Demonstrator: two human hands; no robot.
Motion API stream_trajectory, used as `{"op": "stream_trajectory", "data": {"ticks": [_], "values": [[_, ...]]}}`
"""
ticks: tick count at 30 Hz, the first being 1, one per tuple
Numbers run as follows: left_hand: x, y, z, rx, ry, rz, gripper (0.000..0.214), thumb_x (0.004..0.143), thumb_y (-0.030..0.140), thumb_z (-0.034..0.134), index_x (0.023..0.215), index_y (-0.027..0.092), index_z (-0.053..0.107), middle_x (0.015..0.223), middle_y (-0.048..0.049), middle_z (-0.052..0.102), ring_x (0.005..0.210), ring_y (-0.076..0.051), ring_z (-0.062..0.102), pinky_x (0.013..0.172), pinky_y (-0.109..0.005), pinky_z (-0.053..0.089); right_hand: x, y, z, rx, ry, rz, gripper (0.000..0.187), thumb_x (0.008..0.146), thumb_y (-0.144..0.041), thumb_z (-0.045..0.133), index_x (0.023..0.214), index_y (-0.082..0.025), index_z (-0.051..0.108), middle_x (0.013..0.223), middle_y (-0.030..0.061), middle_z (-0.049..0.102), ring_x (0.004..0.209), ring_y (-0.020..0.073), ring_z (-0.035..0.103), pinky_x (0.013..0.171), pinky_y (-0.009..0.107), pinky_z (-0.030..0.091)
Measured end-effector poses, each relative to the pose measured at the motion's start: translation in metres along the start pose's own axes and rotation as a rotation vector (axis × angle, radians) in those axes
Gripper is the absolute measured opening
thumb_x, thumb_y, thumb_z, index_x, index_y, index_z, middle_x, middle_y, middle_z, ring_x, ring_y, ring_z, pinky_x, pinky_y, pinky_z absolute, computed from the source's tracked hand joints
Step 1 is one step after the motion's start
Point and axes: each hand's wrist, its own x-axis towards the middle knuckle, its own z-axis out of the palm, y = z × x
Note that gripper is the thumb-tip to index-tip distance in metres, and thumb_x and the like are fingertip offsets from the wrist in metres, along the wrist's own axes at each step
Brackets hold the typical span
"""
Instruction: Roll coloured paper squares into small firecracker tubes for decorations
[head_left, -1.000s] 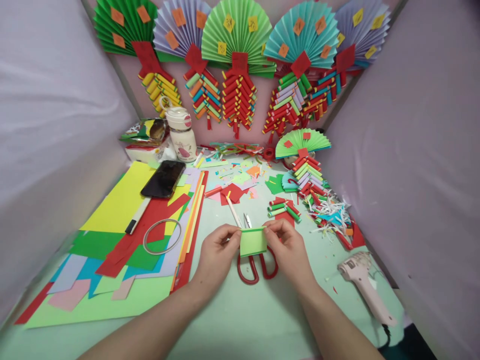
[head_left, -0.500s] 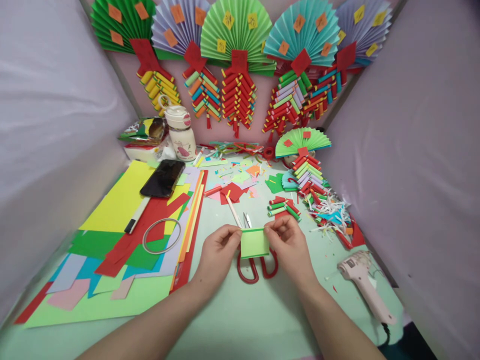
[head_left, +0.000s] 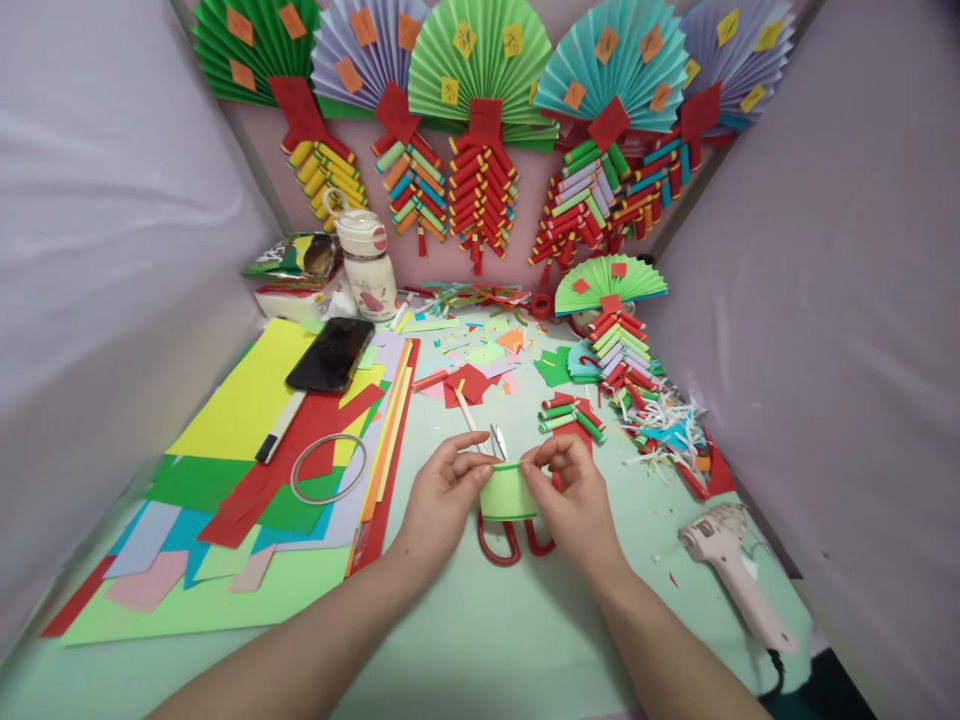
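Light-green paper piece, dark-green-edged, held two-handed

Position: above red-handled scissors on the bench; bows slightly. Left hand: grip pinches its upper left corner. Right hand: grip pinches its upper right corner, thumb and fingers closed together. Hot-glue gun lies at right.

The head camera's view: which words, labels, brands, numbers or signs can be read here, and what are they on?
No text reads clearly enough to quote.
Yellow squares on the light green pleated paper fan: dark marks, too small to read.
Orange squares on the turquoise pleated paper fan: similar marks, too faint.
Green-and-yellow packet: pale letter-like marks, blurred.
White bottle: small printed detail, too blurred.
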Motion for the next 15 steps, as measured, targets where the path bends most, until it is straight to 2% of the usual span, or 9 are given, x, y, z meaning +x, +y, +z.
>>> {"op": "stream_trajectory", "data": {"ticks": [4,7,9,12,15], "values": [[-0.0018,0.0,-0.0019,-0.056,-0.031,0.005,0.048,0.08,0.028,0.055,0.126,0.021,0.041,0.11,-0.0105,0.066,0.09,-0.019,0.063,0.079,-0.033,0.049,0.0057,-0.0013,-0.0048,0.033,0.021,0.008,0.016,0.079,-0.027,0.06,0.082,-0.023,0.045,0.08,0.0,0.059,0.076,0.0156,0.056,0.068,0.027,0.045],[-0.0024,0.0007,-0.0021,-0.036,-0.011,0.047,0.042,0.082,0.028,0.052,0.122,0.022,0.043,0.119,-0.0109,0.061,0.101,-0.019,0.06,0.084,-0.034,0.049,0.0067,-0.0012,-0.0048,0.035,0.041,-0.001,0.016,0.078,-0.028,0.061,0.082,-0.023,0.046,0.08,-0.0001,0.058,0.077,0.016,0.056,0.068,0.027,0.045],[-0.0014,0.001,-0.0014,0.032,-0.014,0.036,0.034,0.079,0.031,0.059,0.11,0.019,0.052,0.109,-0.0089,0.063,0.097,-0.019,0.061,0.08,-0.03,0.049,0.0053,-0.0006,-0.0035,0.028,0.026,0.001,0.016,0.078,-0.028,0.061,0.083,-0.023,0.047,0.08,0.0,0.059,0.077,0.0161,0.057,0.068,0.027,0.045],[0.0011,0.0003,-0.0002,0.132,-0.03,-0.042,0.025,0.071,0.035,0.068,0.084,0.016,0.059,0.079,-0.0022,0.062,0.072,-0.014,0.059,0.064,-0.024,0.047,0.0017,0.0005,-0.0012,0.007,-0.04,0.02,0.017,0.078,-0.027,0.061,0.089,-0.023,0.048,0.081,0.0005,0.061,0.079,0.016,0.057,0.068,0.027,0.045],[0.0026,-0.0002,0.0002,0.148,-0.027,-0.112,0.026,0.069,0.038,0.069,0.076,0.015,0.059,0.064,0.0015,0.058,0.057,-0.011,0.053,0.053,-0.021,0.042,0.0002,0.0014,-0.0012,0.016,-0.095,0.05,0.018,0.08,-0.027,0.059,0.093,-0.024,0.048,0.084,0.0007,0.063,0.08,0.0156,0.058,0.067,0.026,0.045]]}}
